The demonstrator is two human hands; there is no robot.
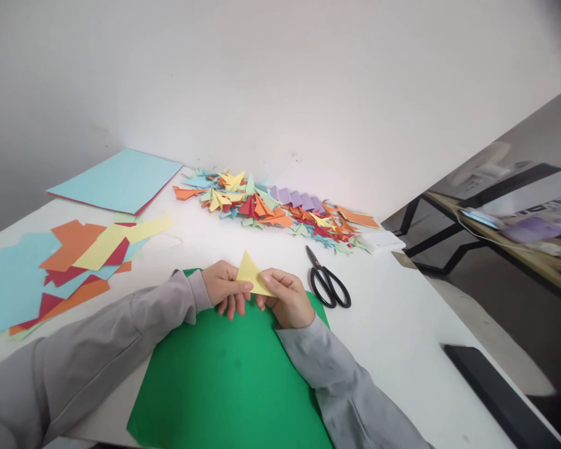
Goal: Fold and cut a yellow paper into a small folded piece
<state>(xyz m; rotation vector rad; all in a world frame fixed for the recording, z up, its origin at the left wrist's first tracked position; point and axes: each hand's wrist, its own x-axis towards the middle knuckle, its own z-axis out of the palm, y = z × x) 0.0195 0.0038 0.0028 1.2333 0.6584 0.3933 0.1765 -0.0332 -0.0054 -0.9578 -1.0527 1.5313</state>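
A small triangular piece of yellow paper (247, 269) is held near the centre of the frame, above the upper part of a green sheet (234, 380), with its tip pointed toward the top. Its lower left corner is pinched by the left hand (225, 288), the thumb laid across the front and the other fingers curled below. Its lower right edge is gripped by the right hand (286, 295), again with the thumb on top. Both wrists are covered by grey sleeves (159, 315). Just right of the right hand, black-handled scissors (317, 266) are laid on the white table (388, 330), the blades directed toward the top of the frame. Across the upper centre, many folded paper pieces (262, 209) in several colours are heaped near the wall (280, 81), with a row of purple ones (295, 199) included. At the left, cut paper scraps (100, 246) are spread in overlapping layers. Above them, a light blue sheet (116, 181) is placed over a red layer. At the lower right, a long black object (490, 390) is seen along the table edge.
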